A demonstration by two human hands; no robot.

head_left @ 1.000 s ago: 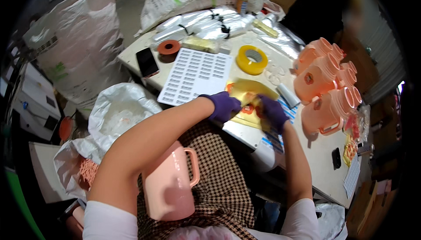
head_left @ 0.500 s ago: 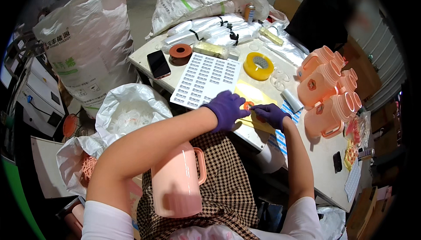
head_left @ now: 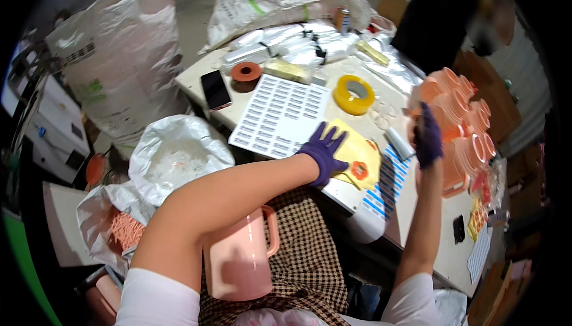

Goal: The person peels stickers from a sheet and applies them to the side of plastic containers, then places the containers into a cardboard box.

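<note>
My left hand (head_left: 322,154), in a purple glove, has its fingers spread over the left edge of a yellow sheet (head_left: 353,141). On that sheet is a round orange sticker (head_left: 360,170), with part of another near its right edge. My right hand (head_left: 428,140), gloved alike, is raised in front of several pink jugs (head_left: 456,159) at the right. Motion smears its fingers, so I cannot make out any hold. A larger pink jug (head_left: 238,263) with a side handle lies across my lap, on a checked apron (head_left: 310,236).
Beside the yellow sheet are a white label sheet (head_left: 280,108), a yellow tape roll (head_left: 354,95) and a blue-striped sheet (head_left: 390,180). A phone (head_left: 215,90) and brown roll (head_left: 246,74) lie far left. White sacks (head_left: 179,126) stand left. Another person (head_left: 432,19) is beyond the table.
My right hand has left the yellow sheet and moved right and up to the pink jugs. My left hand has shifted slightly right, its fingers spreading. The round sticker on the sheet now shows.
</note>
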